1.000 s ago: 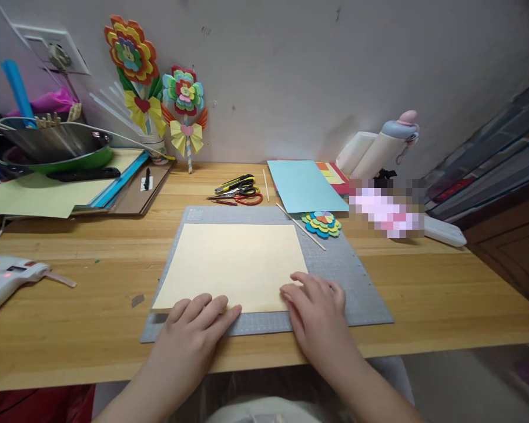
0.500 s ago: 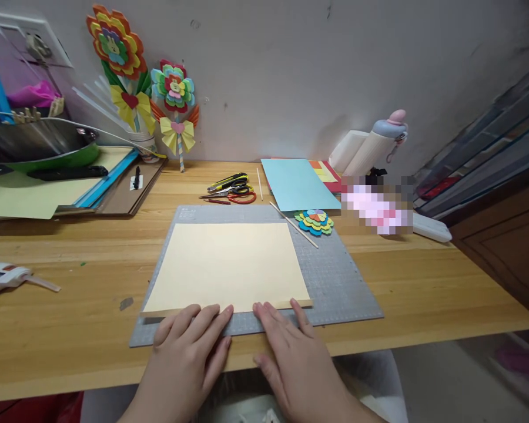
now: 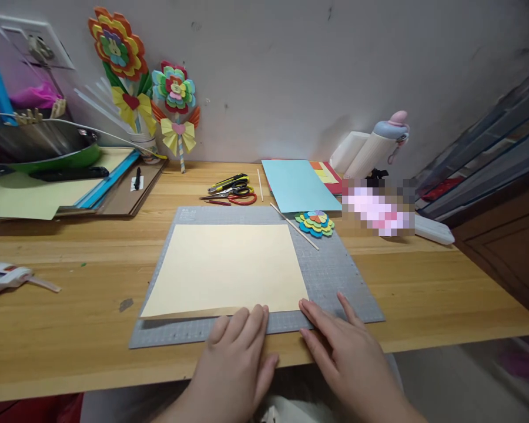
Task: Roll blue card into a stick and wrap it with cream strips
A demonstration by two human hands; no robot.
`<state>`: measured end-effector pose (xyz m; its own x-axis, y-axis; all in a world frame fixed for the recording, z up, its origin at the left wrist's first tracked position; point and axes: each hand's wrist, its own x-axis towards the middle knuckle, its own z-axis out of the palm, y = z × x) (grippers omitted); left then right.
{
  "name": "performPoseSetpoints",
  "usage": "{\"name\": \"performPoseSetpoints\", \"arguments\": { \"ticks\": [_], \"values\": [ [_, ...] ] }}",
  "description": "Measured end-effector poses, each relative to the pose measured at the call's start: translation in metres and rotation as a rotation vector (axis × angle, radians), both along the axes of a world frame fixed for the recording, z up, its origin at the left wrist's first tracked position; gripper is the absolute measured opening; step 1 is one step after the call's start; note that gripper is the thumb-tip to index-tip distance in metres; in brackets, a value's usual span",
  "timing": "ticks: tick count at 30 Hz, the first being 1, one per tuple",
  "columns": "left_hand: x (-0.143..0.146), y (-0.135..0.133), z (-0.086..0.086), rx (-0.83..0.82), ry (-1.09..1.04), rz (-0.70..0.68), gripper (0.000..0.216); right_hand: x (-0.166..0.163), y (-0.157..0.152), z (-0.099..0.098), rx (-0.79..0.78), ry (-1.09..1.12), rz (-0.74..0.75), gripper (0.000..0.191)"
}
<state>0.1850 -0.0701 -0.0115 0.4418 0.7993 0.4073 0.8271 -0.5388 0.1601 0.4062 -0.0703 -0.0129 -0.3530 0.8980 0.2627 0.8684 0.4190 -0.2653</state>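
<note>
A cream sheet of paper [image 3: 224, 267] lies on a grey cutting mat [image 3: 335, 282], its near edge turned in a narrow fold that lifts a little toward the left. My left hand [image 3: 240, 346] rests its fingertips on that near edge, right of the middle, with the fingers stretched out and lying together. At the near right corner of the sheet, my right hand [image 3: 341, 341] touches down with its fingers stretched and spread. Neither hand grips anything. A layered paper flower [image 3: 316, 224] and a thin wooden stick [image 3: 295, 227] lie on the mat beyond the sheet.
Behind the mat are scissors [image 3: 235, 191], a utility knife [image 3: 227, 183] and a light blue sheet [image 3: 297, 185]. A glue gun [image 3: 2, 279] lies at the left edge. Paper flowers on stems [image 3: 119, 50] stand at the wall. A bottle [image 3: 374, 150] leans at the back right.
Both hands have slid to the right along the sheet's near edge, the right one reaching the corner. The fold's left part is now uncovered and slightly raised.
</note>
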Motion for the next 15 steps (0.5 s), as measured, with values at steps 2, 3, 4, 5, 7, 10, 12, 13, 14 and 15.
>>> {"name": "performPoseSetpoints", "arguments": {
  "ticks": [2, 3, 4, 5, 7, 10, 12, 13, 14, 15],
  "values": [
    [0.003, 0.000, -0.001, 0.020, 0.033, 0.004, 0.041, -0.001, 0.001, 0.001, 0.003, 0.002, 0.004, 0.034],
    [0.000, 0.000, -0.001, 0.031, 0.052, 0.017, 0.037, 0.000, 0.002, 0.001, 0.005, 0.002, 0.007, 0.034],
    [-0.005, 0.000, 0.000, 0.038, 0.070, 0.033, 0.033, 0.000, 0.002, 0.001, 0.009, 0.001, 0.009, 0.033],
    [-0.012, -0.001, 0.002, 0.041, 0.086, 0.051, 0.030, 0.001, 0.002, 0.001, 0.015, 0.000, 0.011, 0.033],
    [-0.030, -0.002, 0.007, 0.045, 0.114, 0.089, 0.029, 0.002, 0.002, 0.001, 0.023, -0.007, 0.012, 0.033],
    [-0.062, -0.006, 0.013, 0.088, 0.151, 0.157, 0.029, 0.005, 0.001, 0.000, 0.019, -0.022, 0.021, 0.036],
    [-0.085, -0.009, 0.013, 0.121, 0.214, 0.196, 0.027, 0.006, 0.001, -0.001, 0.011, -0.029, 0.024, 0.037],
    [-0.096, -0.011, 0.012, 0.129, 0.255, 0.216, 0.028, 0.007, 0.001, -0.001, 0.010, -0.031, 0.024, 0.037],
    [-0.106, -0.014, 0.010, 0.127, 0.296, 0.232, 0.029, 0.007, 0.001, -0.002, 0.010, -0.031, 0.023, 0.037],
    [-0.116, -0.016, 0.007, 0.123, 0.327, 0.247, 0.032, 0.007, 0.001, -0.002, 0.011, -0.030, 0.023, 0.037]
  ]
}}
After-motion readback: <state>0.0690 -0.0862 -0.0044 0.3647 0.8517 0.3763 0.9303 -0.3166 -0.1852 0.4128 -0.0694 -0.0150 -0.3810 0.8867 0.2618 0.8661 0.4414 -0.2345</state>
